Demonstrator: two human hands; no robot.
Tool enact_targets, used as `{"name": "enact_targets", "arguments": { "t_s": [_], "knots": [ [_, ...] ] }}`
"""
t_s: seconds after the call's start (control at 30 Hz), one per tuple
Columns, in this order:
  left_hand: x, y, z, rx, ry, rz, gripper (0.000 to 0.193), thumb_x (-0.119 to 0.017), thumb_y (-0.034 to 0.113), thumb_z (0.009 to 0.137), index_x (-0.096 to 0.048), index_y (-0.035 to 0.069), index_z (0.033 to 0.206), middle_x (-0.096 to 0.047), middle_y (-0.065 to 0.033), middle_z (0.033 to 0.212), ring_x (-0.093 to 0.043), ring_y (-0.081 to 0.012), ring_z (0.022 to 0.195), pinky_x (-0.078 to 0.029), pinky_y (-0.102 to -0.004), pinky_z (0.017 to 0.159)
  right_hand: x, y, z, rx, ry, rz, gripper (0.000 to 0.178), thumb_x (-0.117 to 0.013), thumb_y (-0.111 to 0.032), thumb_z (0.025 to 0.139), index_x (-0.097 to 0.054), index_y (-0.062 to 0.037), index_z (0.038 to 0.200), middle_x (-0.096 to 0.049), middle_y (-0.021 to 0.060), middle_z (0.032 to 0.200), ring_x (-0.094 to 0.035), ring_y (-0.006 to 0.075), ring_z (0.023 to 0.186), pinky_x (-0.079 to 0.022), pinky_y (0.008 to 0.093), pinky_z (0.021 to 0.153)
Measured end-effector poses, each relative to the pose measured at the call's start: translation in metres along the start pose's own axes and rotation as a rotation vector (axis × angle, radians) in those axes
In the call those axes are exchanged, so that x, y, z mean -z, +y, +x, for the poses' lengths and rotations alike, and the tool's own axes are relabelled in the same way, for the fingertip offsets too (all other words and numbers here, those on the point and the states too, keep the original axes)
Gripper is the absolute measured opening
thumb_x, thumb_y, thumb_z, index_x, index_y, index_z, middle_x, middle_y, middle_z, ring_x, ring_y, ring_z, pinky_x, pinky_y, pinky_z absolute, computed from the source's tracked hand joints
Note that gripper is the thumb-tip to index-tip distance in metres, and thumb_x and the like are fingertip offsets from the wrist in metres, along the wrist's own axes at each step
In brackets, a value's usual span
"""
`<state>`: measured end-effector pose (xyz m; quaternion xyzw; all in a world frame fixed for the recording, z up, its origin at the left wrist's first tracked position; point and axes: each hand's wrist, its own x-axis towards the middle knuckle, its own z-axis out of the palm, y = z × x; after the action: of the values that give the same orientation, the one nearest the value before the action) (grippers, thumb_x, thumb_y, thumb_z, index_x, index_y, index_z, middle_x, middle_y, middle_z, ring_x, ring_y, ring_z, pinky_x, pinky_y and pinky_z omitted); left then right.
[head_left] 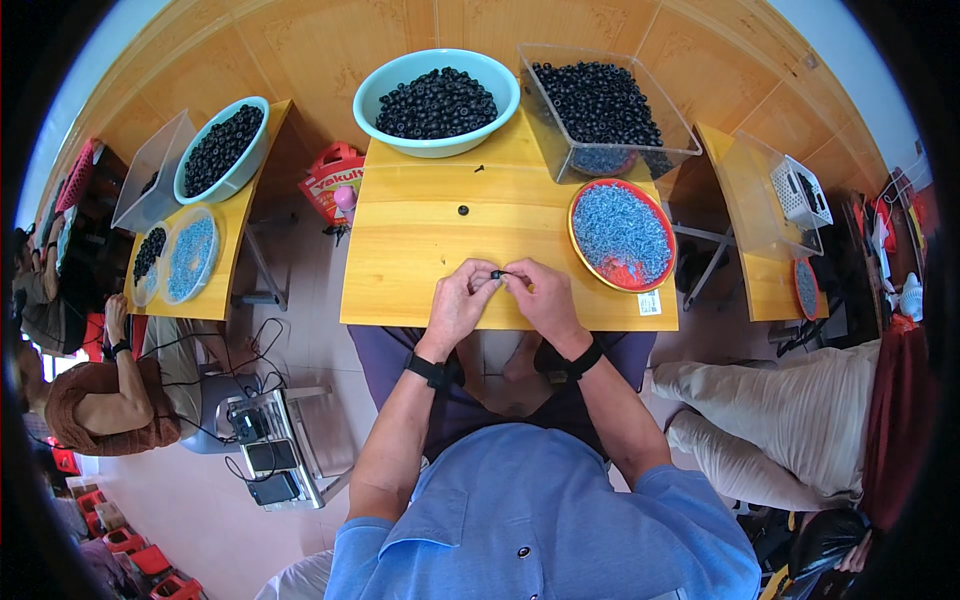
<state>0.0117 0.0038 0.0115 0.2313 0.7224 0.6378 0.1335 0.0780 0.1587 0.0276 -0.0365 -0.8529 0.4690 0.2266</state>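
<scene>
Close to the near edge of the yellow table, my two hands meet fingertip to fingertip. My left hand (pixel 462 303) pinches a small black round part (pixel 496 274), like those in the tubs. My right hand (pixel 541 298) is closed at its other side, with a thin dark piece showing at the fingertips; I cannot make out its kind. Beyond them a loose black round part (pixel 463 210) lies on the wood, and a small dark screw-like piece (pixel 479 168) lies farther back. To the right stands a red bowl with a yellow rim (pixel 574 241), holding many small silvery-blue pieces.
At the table's back stand a light-blue basin (pixel 368 75) of black round parts and a clear plastic bin (pixel 683 143) of more. Side tables (pixel 228 270) hold similar containers. People sit left and right. A metal stool (pixel 305 435) with devices and cables stands at the left.
</scene>
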Motion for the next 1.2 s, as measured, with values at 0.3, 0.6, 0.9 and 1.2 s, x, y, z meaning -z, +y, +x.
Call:
{"name": "enact_targets", "arguments": {
  "t_s": [0.3, 0.6, 0.9, 1.2],
  "knots": [
    [0.0, 0.0, 0.0, -0.015, -0.013, -0.041, 0.013, -0.066, 0.001, 0.096, -0.064, -0.004, 0.108, -0.076, -0.0094, 0.09, -0.071, -0.0108, 0.086, -0.055, -0.0257, 0.077, 0.007, -0.004, 0.002, 0.061, -0.052, -0.08, 0.01, -0.069, -0.008, 0.09, -0.069, -0.0019, 0.098, -0.071, 0.0174, 0.085, -0.07, 0.0352, 0.08, -0.055, 0.0402, 0.068],
    [0.001, 0.001, 0.0, 0.009, -0.024, 0.006, 0.015, -0.069, 0.005, 0.095, -0.063, -0.004, 0.105, -0.075, -0.0096, 0.089, -0.069, -0.0106, 0.085, -0.055, -0.0269, 0.077, 0.005, -0.001, 0.007, 0.104, -0.02, -0.135, 0.01, -0.068, -0.01, 0.09, -0.072, -0.0031, 0.095, -0.072, 0.0167, 0.086, -0.071, 0.034, 0.079, -0.055, 0.0403, 0.067],
    [0.004, -0.009, 0.001, -0.003, -0.067, -0.005, 0.014, -0.065, 0.005, 0.097, -0.059, -0.004, 0.106, -0.073, -0.0118, 0.087, -0.07, -0.0147, 0.083, -0.055, -0.0298, 0.077, 0.004, -0.007, 0.011, 0.072, -0.039, -0.204, 0.011, -0.067, -0.013, 0.088, -0.074, -0.0049, 0.091, -0.071, 0.017, 0.079, -0.07, 0.0352, 0.074, -0.055, 0.0433, 0.066],
    [0.004, -0.006, 0.002, 0.059, -0.085, -0.092, 0.009, -0.062, 0.003, 0.1, -0.058, -0.004, 0.104, -0.07, -0.0076, 0.088, -0.067, -0.0113, 0.082, -0.056, -0.0273, 0.077, 0.007, -0.007, 0.025, 0.031, -0.242, -0.238, 0.014, -0.065, -0.012, 0.089, -0.073, -0.0015, 0.096, -0.07, 0.0196, 0.078, -0.069, 0.0368, 0.07, -0.054, 0.0425, 0.062]
  ]
}}
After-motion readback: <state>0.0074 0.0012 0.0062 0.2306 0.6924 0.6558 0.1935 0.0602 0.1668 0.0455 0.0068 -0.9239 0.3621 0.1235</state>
